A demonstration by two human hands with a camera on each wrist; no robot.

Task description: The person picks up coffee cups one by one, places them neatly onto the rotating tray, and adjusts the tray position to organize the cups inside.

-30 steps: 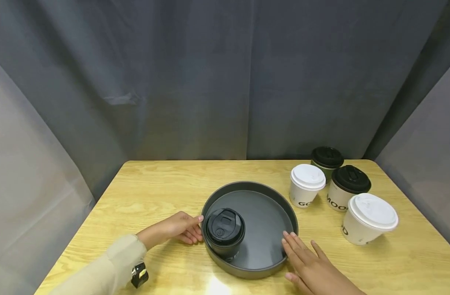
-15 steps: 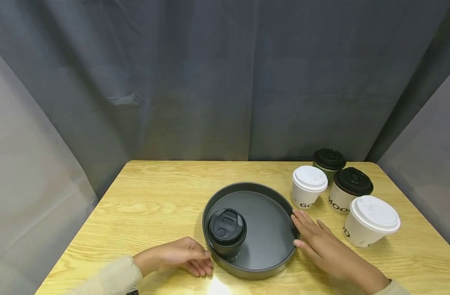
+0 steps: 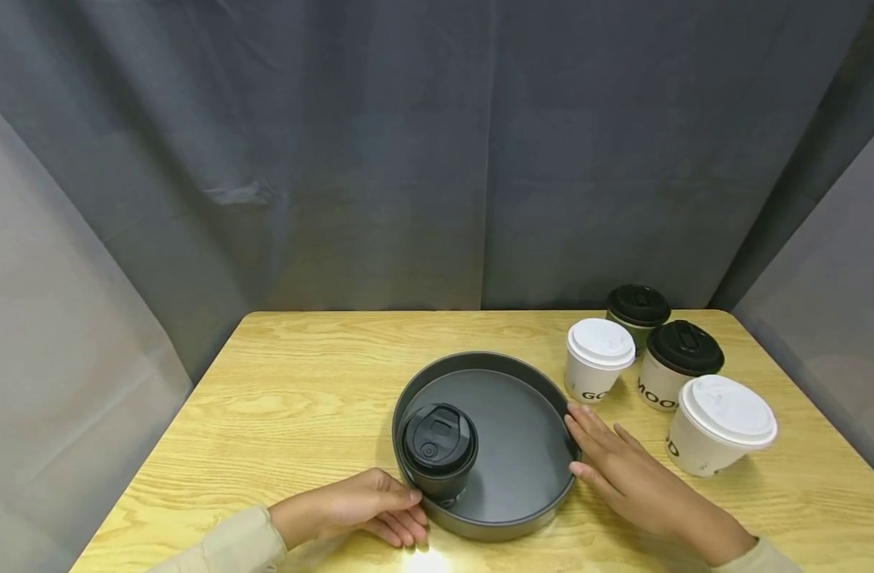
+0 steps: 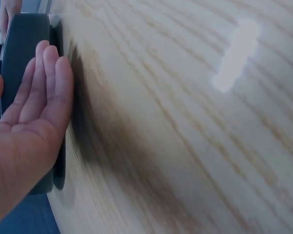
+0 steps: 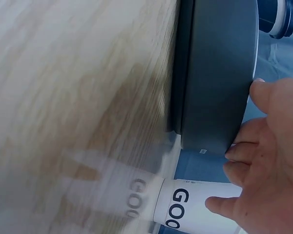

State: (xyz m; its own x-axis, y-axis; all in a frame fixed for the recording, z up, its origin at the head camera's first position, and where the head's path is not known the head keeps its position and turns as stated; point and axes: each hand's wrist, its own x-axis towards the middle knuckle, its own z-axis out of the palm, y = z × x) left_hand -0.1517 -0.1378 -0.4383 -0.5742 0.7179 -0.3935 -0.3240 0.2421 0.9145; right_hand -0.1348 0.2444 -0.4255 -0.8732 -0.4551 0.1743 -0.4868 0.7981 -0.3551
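Note:
A round dark grey tray [image 3: 516, 446] with a raised wall sits on the wooden table. Inside it, toward the left, stands a black cup [image 3: 440, 454] with a black lid. My left hand [image 3: 372, 509] is at the tray's front left, fingers extended along the outer wall and thumb near the rim. In the left wrist view those fingers [image 4: 51, 90] lie nearly straight beside the wall. At the tray's right side is my right hand [image 3: 626, 481], its straight fingers and thumb touching the rim. The right wrist view shows its fingertips [image 5: 234, 153] by the upper edge.
Right of the tray stand a small white-lidded cup [image 3: 598, 358], a black-lidded white cup [image 3: 676, 366], a green cup with a black lid [image 3: 636, 314] and a larger white-lidded cup [image 3: 723, 426]. A grey curtain [image 3: 380, 159] hangs behind the table [image 3: 301, 382].
My left hand has slid from the tray's left side toward its front left. My right hand has moved slightly up and right along the rim. Tray and cups stay nearly in place.

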